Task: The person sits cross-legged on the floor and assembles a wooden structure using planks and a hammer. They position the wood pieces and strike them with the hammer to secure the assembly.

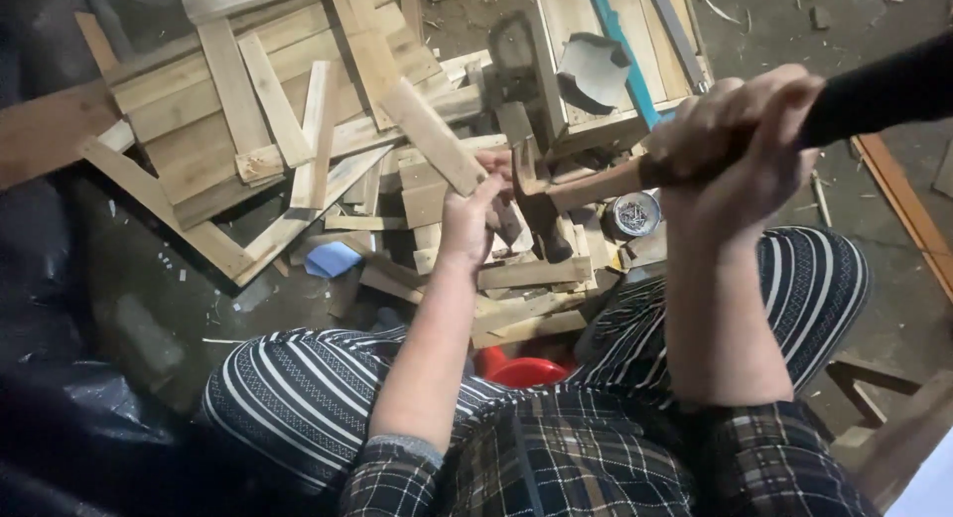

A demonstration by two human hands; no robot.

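My right hand is clenched around the wooden handle of a hammer, raised at the right. The hammer's dark head hangs over a small stack of wood strips in front of my knees. My left hand pinches something small by the hammer head, steadying a short wood piece on the stack; what the fingers hold is too small to make out.
A heap of loose planks lies to the left. A wooden crate with a blue strip stands at the back. A round tin of nails sits by the stack. A red tub shows between my knees.
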